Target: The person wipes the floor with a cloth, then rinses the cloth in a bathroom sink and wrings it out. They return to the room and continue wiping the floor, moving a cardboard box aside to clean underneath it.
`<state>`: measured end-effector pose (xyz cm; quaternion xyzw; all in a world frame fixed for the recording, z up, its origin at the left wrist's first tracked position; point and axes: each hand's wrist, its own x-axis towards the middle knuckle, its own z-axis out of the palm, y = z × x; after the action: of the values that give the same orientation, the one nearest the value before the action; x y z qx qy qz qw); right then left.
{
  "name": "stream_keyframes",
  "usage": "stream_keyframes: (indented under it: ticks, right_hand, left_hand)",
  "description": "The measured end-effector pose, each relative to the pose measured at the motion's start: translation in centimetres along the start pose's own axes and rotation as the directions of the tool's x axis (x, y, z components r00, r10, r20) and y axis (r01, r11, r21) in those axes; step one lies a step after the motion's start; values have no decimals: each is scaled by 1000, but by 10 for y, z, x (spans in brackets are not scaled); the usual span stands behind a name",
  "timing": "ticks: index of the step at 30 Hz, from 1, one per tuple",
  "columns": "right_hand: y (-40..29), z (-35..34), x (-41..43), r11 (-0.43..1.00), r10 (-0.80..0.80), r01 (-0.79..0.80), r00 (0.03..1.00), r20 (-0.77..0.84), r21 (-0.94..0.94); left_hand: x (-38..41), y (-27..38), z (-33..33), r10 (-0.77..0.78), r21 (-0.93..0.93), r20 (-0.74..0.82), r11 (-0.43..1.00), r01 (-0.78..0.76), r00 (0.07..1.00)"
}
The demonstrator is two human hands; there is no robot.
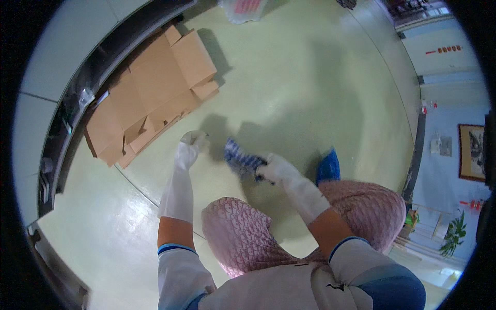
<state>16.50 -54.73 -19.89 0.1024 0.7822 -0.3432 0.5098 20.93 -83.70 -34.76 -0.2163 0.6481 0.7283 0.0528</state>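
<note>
My right hand (274, 169), in a long white glove, grips a blue-and-white checked cloth (242, 158) by one end. The cloth hangs bunched above the pale green floor, slightly blurred. My left hand (192, 140), gloved the same way, is raised to the left of the cloth and apart from it. Its fingers look curled. A tiny dark spot shows by its fingertips, too small to name, and I cannot tell whether the hand holds anything. Between the left hand and the dark shelf edge lies a flattened cardboard box (157, 83).
A low cabinet with an open dark shelf (73, 97) holding small items curves along the left. A white plastic bag (243, 11) sits at the top. My blue shoe cover (328, 167) is beside my right knee. A plant (455, 234) stands far right.
</note>
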Motion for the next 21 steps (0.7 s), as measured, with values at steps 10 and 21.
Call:
stream_keyframes:
  ticks: [10, 21]
  right_hand:
    - [8, -181, 87, 952, -33, 160, 901, -433, 261]
    - [200, -467, 185, 807, 206, 464, 359, -910, 366]
  left_hand:
    - [61, 25, 94, -369, 919, -238, 215, 331, 899]
    - [87, 44, 138, -417, 890, -370, 98, 445, 830]
